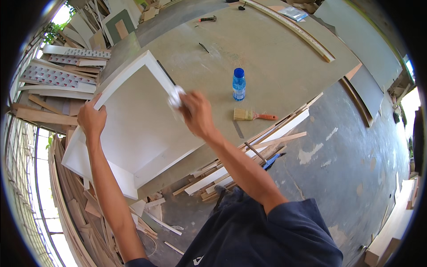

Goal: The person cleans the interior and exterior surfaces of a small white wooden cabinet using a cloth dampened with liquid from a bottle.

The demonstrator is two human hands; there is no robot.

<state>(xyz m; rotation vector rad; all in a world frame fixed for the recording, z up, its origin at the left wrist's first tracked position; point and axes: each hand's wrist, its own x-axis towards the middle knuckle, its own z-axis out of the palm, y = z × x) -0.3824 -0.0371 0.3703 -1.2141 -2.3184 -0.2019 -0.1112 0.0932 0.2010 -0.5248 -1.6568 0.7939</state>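
A white open-fronted box (153, 66), like a small cabinet carcass, stands tilted on the worktable's left end. My left hand (92, 119) is closed round its left rim, fingers on the outside edge. My right hand (195, 113) is slightly blurred and pinches a crumpled white cloth (176, 95) against the right rim. Along the outside of that rim runs a thin dark strip (165, 71). Just right of my right hand stand a blue-capped bottle (239, 85) of blue liquid and, lying flat, a paintbrush (254, 115) with an orange-brown handle.
The worktable (275, 66) also bears a hammer (208, 19), a metal scraper strip (238, 129) and a long wooden moulding (293, 30). Offcuts (209, 180) lie under its near edge, with a blue-handled tool (272, 162). Stacked boards (58, 73) fill the left side.
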